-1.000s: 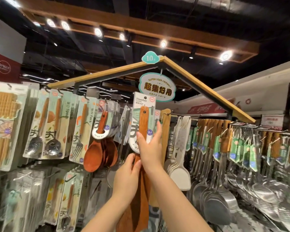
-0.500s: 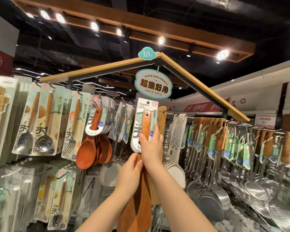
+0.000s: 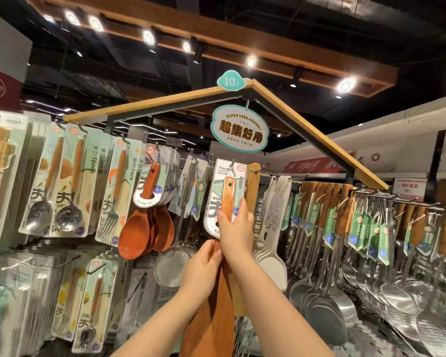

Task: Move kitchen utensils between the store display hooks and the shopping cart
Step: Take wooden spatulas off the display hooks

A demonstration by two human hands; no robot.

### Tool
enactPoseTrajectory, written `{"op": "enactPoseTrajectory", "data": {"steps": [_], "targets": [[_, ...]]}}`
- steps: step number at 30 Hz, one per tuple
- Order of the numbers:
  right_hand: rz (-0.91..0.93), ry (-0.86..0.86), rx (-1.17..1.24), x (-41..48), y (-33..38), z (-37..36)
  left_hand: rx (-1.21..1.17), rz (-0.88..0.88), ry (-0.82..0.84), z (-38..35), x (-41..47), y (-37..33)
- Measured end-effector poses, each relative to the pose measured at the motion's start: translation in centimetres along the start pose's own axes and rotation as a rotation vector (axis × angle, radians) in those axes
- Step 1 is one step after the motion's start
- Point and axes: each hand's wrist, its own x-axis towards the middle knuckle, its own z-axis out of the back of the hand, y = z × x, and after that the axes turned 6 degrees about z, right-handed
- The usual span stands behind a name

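Now: the step at the hook (image 3: 233, 164); hanging on or lifting off, I cannot tell.
Spatula (image 3: 228, 197): upright, its card top at the hook.
Hands: right hand (image 3: 236, 225) pinches the handle; left hand (image 3: 204, 269) grips the shaft just below.
Next: probably guiding the card's hole along the hook.
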Motion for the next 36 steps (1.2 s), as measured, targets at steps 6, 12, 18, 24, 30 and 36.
{"op": "enactPoseTrajectory", "data": {"steps": [6, 12, 18, 24, 30, 36], "targets": [[-0.070, 0.068, -0.098, 1.6, -1.4, -1.3, 0.368, 0.079, 0.210, 1.1, 2.1, 2.9], [-0.116, 0.102, -0.167, 2.4, -1.8, -2.3, 0.501, 0.201, 0.248, 3.4, 2.4, 6.3], [-0.142, 0.123, -0.140, 2.3, -2.0, -2.0, 0.496, 0.208, 0.279, 5.4, 0.1, 7.5], [-0.167, 0.085, -0.159, -2.4, -2.2, -2.0, 0.524, 0.176, 0.272, 7.3, -1.8, 5.6], [-0.137, 0.086, -0.238, -7.2, -2.2, -1.0, 0.540, 0.103, 0.232, 7.6, -4.7, 3.3], [-0.080, 0.122, -0.235, -12.4, -0.8, 2.4, 0.562, 0.042, 0.149, 8.3, -10.1, -0.3]]}}
